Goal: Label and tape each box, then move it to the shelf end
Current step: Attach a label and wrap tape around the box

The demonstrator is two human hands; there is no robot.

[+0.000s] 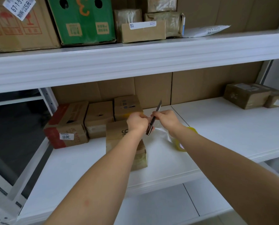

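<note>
Knife (154, 118) gripped by right hand (167, 118); left hand (137, 120) pinching tape (fingers curled); boxes (99, 119) behind.

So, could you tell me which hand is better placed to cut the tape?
Probably the right hand: it grips the utility knife, while the left hand pinches the stretched clear tape over the box.

Both arms reach forward, left hand (137, 121) and right hand (165, 118) curled, knuckles nearly touching
</note>
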